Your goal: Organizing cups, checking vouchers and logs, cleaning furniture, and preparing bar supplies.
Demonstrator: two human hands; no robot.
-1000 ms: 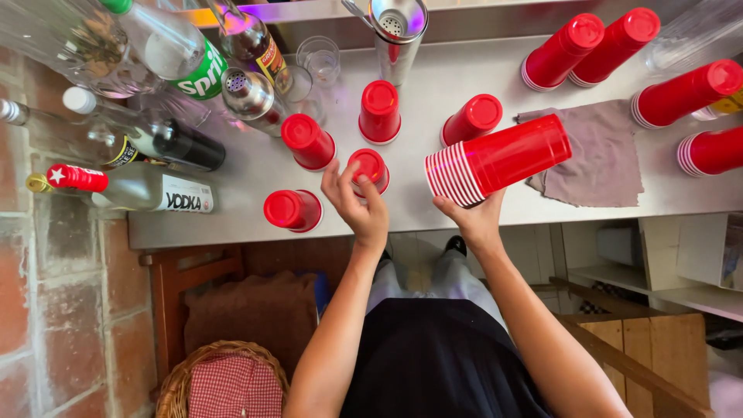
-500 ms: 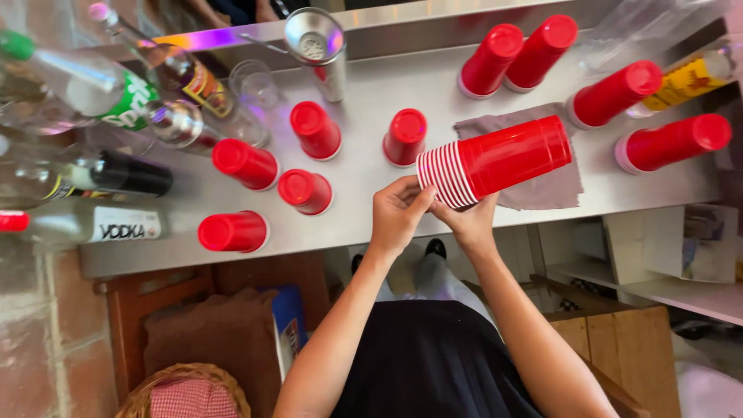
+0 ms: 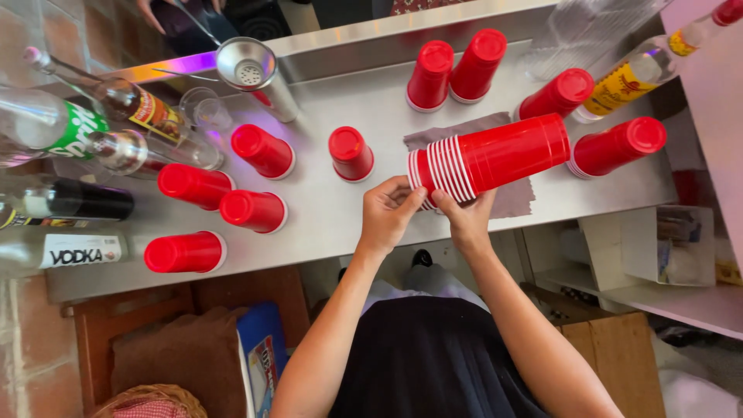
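A stack of several nested red plastic cups [image 3: 495,159] lies on its side above a grey cloth [image 3: 520,200] on the steel counter [image 3: 325,224]. My right hand [image 3: 464,218] grips the stack at its rim end from below. My left hand [image 3: 389,210] has its fingers on the same white rims, beside the right hand. Several single red cups stand upside down to the left, among them one [image 3: 350,153] nearest my left hand, another [image 3: 263,151] and one at the front left [image 3: 184,252].
Bottles [image 3: 70,203] crowd the counter's left end, with a metal shaker and strainer [image 3: 251,71] and a small glass [image 3: 203,108] behind. More upside-down red cups [image 3: 457,68] and stacks [image 3: 618,145] stand at the back and right. Another person's hand [image 3: 155,11] shows at the top.
My left hand left the single upside-down cup it was touching and came over to the rims of the stack. The right hand stayed on the stack. The view shifted.
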